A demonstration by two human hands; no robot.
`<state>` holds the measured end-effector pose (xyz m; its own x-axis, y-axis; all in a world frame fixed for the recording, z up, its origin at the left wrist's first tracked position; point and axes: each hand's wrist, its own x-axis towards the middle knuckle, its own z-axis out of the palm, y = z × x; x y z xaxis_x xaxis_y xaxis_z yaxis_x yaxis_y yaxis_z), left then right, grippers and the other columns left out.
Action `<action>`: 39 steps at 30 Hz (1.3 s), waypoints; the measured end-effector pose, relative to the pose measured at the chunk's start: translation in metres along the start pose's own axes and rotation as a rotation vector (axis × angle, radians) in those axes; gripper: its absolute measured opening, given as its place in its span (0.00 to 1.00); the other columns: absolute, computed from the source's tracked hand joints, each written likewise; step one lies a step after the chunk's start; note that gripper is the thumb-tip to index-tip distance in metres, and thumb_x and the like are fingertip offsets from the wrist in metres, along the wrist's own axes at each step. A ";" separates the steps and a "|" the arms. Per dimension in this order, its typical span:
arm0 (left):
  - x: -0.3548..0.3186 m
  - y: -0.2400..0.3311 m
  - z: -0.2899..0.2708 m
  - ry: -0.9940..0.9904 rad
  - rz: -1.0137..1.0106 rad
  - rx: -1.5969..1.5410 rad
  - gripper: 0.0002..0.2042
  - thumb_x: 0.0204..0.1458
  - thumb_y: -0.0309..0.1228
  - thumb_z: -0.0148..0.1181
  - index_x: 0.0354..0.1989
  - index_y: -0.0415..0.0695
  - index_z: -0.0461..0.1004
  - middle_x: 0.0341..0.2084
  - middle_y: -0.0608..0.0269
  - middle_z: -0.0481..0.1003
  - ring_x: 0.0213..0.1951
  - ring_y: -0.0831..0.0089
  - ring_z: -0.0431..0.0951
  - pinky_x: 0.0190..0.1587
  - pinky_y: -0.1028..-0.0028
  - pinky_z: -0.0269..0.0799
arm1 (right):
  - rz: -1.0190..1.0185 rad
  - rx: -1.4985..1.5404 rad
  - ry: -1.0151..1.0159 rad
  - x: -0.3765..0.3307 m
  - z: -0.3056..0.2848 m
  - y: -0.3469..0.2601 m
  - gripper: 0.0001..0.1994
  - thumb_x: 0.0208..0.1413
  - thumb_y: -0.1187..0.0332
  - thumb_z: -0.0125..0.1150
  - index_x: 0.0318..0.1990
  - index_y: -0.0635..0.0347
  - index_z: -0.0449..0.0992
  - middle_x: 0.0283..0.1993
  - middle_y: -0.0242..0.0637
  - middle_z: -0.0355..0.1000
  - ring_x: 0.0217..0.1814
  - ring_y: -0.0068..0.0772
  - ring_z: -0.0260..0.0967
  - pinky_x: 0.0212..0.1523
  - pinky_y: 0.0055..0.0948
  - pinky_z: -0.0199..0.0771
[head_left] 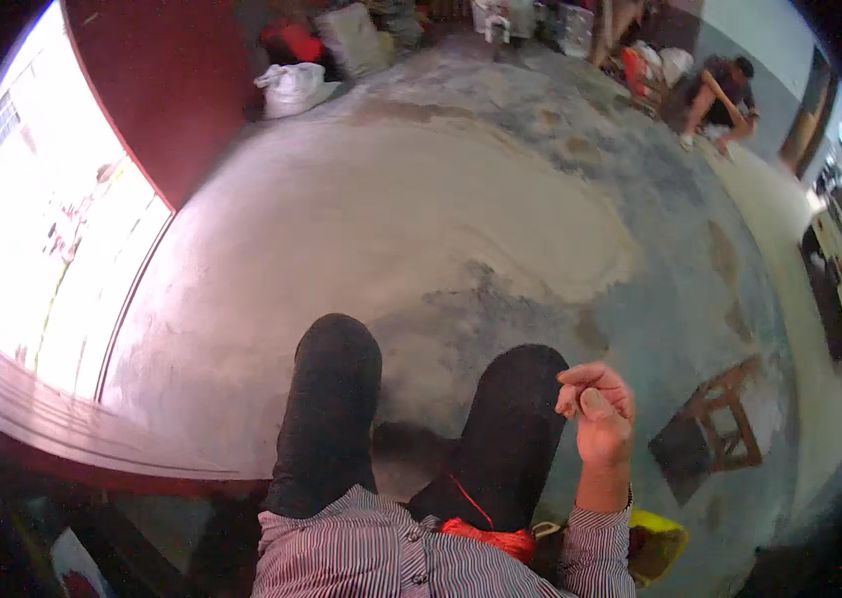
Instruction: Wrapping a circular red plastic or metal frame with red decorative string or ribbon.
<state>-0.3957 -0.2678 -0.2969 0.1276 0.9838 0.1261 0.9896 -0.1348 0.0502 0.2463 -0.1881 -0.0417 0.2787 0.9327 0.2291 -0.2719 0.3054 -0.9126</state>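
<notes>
My right hand (600, 411) is raised beside my right knee, above the floor. Its fingers are curled in toward the thumb; whatever they pinch, if anything, is too small to make out. My left hand is out of view. In my lap, against the striped shirt, lies a bundle of red cord (493, 539), with one thin strand running up over my dark trouser leg (511, 448). Just right of the bundle shows a small pale loop (546, 529), perhaps a handle. A yellow container (657, 546) stands partly hidden behind my right sleeve (595, 548), with something dark reddish in it.
A low wooden frame or stool (730, 424) sits on the concrete floor (391, 219) at right. Another person (725, 100) sits low at the far right. White sacks (293, 88) lie at the back left, past the dark red door panel (167, 80). Bright light fills the doorway (52, 229).
</notes>
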 end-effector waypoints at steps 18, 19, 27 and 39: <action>-0.049 0.056 0.020 -0.008 -0.186 -0.046 0.13 0.49 0.33 0.51 0.41 0.45 0.75 0.33 0.52 0.77 0.34 0.61 0.79 0.32 0.63 0.73 | 0.379 -0.415 -0.553 0.111 0.085 0.135 0.13 0.54 0.64 0.60 0.41 0.65 0.75 0.29 0.31 0.73 0.29 0.18 0.67 0.32 0.20 0.68; -0.049 0.054 0.017 -0.015 -0.183 -0.044 0.13 0.49 0.33 0.51 0.41 0.45 0.75 0.33 0.52 0.77 0.34 0.61 0.79 0.32 0.63 0.73 | 0.406 -0.489 -0.539 0.115 0.072 0.147 0.13 0.54 0.64 0.60 0.41 0.65 0.75 0.29 0.31 0.73 0.28 0.18 0.67 0.31 0.20 0.67; -0.041 0.058 0.016 -0.070 -0.166 -0.059 0.12 0.49 0.33 0.51 0.40 0.45 0.75 0.33 0.51 0.77 0.34 0.61 0.79 0.33 0.63 0.73 | 0.503 -0.458 -0.426 0.112 0.070 0.140 0.13 0.53 0.59 0.60 0.37 0.60 0.76 0.28 0.29 0.74 0.26 0.18 0.66 0.25 0.18 0.61; -0.017 0.039 -0.022 -0.208 -0.067 -0.019 0.12 0.48 0.33 0.52 0.40 0.45 0.76 0.33 0.51 0.77 0.34 0.61 0.79 0.33 0.63 0.73 | 0.519 -0.509 -0.438 0.106 0.071 0.137 0.12 0.54 0.58 0.59 0.36 0.57 0.76 0.29 0.28 0.73 0.28 0.17 0.66 0.28 0.19 0.62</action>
<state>-0.3605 -0.2928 -0.2750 0.0745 0.9936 -0.0849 0.9952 -0.0686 0.0701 0.1734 -0.0335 -0.1180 -0.1773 0.9530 -0.2457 0.2100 -0.2072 -0.9555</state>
